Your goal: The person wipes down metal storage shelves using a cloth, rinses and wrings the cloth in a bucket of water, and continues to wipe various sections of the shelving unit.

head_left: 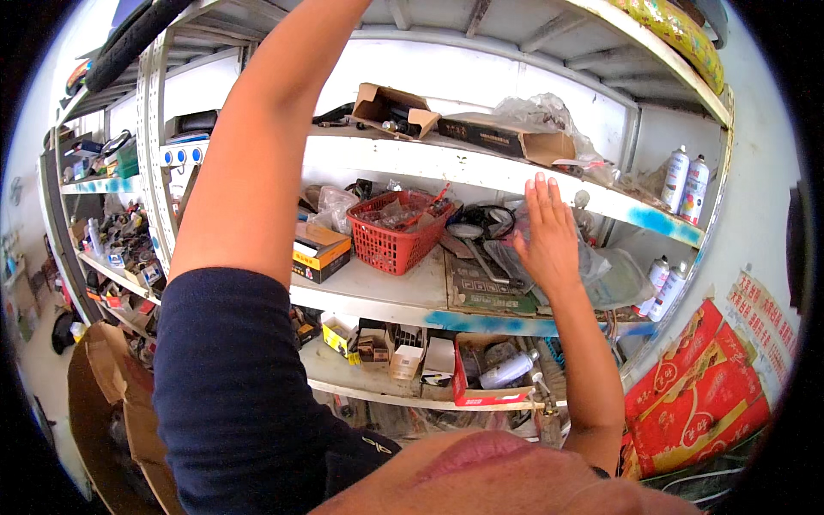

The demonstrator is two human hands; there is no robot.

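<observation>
My left arm reaches up past the top of the picture, so the left hand is out of view. My right hand (549, 235) is raised flat, back towards the camera, fingers together and pointing up; the fingertips overlap the white edge of a metal shelf (425, 158), and contact cannot be told. Behind this hand lie clear plastic bags (611, 277) and a round mirror on a stem (465, 230). A red plastic basket (396, 248) of wrapped parts stands to the left on the middle shelf, beside an orange and black box (322, 257).
Opened cardboard boxes (389, 106) lie on the shelf above. Spray cans (674, 177) stand at the right end. Small boxes (405, 360) and a red-edged carton (458, 376) fill the lower shelf. A large open carton (138, 431) stands at lower left.
</observation>
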